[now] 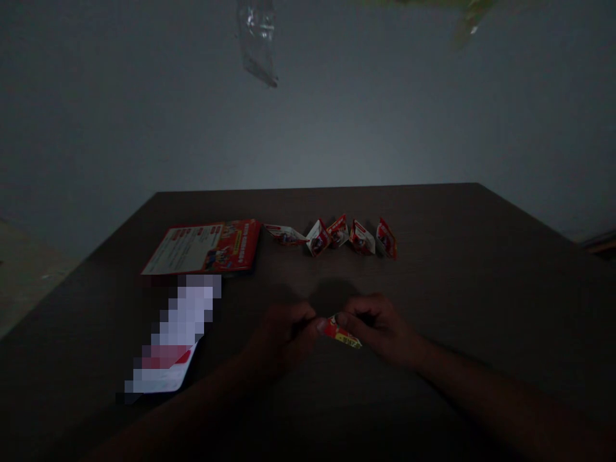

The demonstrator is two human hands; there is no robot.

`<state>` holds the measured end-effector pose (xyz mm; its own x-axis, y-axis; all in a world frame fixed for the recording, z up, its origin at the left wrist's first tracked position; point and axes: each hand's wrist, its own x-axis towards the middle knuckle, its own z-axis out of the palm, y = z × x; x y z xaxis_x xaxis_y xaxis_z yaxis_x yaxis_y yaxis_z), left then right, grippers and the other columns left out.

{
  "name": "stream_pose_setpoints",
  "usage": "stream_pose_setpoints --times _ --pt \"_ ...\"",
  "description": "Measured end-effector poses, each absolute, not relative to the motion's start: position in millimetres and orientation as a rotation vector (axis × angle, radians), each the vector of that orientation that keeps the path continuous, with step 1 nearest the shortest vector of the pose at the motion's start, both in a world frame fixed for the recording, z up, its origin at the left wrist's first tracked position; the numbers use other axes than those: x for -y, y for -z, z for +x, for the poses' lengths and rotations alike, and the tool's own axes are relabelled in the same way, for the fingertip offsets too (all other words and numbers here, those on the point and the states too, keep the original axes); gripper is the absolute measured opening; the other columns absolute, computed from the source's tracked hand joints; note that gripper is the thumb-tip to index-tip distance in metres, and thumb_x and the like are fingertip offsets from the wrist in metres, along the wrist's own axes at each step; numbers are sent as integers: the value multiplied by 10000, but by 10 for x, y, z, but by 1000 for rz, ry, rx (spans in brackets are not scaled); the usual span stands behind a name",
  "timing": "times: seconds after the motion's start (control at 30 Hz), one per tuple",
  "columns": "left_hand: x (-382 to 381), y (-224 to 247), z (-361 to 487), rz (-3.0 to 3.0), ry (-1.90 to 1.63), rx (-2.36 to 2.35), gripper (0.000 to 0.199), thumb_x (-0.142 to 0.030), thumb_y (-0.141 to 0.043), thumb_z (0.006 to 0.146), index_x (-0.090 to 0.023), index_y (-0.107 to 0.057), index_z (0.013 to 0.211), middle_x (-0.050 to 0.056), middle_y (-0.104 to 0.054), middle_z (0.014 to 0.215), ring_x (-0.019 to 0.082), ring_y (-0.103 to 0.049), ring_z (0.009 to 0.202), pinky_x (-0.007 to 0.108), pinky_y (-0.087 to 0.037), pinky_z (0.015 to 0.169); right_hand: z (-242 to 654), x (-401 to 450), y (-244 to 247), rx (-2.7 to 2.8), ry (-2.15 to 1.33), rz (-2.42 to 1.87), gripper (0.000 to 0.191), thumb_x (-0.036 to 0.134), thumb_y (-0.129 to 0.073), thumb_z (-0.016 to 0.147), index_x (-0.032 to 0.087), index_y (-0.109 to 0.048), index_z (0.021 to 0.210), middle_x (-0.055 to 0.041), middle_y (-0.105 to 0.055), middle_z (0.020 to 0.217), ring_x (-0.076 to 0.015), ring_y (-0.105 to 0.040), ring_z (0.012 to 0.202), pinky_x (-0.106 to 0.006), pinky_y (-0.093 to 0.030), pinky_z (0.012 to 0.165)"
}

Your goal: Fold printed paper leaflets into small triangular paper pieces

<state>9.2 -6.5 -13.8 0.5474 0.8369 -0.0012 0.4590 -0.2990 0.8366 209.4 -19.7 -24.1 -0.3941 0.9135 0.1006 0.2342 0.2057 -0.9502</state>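
Between my hands, low over the dark table (pixel 462 269), is a small red and yellow packet (pixel 342 335). My left hand (pixel 291 333) pinches its left end between thumb and fingers. On its upper edge, my right hand (pixel 378 327) grips it the same way. Beyond my hands, several folded red and white packets stand in a loose row, among them a left one (pixel 286 235) and a right one (pixel 386 239). A flat red and white box (pixel 202 247) lies to the left of that row.
A lit phone-like object (pixel 176 340), partly pixelated, lies on the table left of my left hand. A clear plastic strip (pixel 258 42) hangs against the grey wall (pixel 366 109) behind the table. The scene is dim.
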Motion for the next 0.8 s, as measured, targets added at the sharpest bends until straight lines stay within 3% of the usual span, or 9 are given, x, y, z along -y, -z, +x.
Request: stream_pose_setpoints --times 0.8 --pt "37 138 97 1973 -470 -978 288 -292 -441 869 -144 -564 655 -20 -560 540 93 -526 499 190 -364 499 2118 180 223 1829 -1228 -1130 303 350 -502 876 135 -544 667 41 -406 577 -83 -360 537 -203 -307 497"
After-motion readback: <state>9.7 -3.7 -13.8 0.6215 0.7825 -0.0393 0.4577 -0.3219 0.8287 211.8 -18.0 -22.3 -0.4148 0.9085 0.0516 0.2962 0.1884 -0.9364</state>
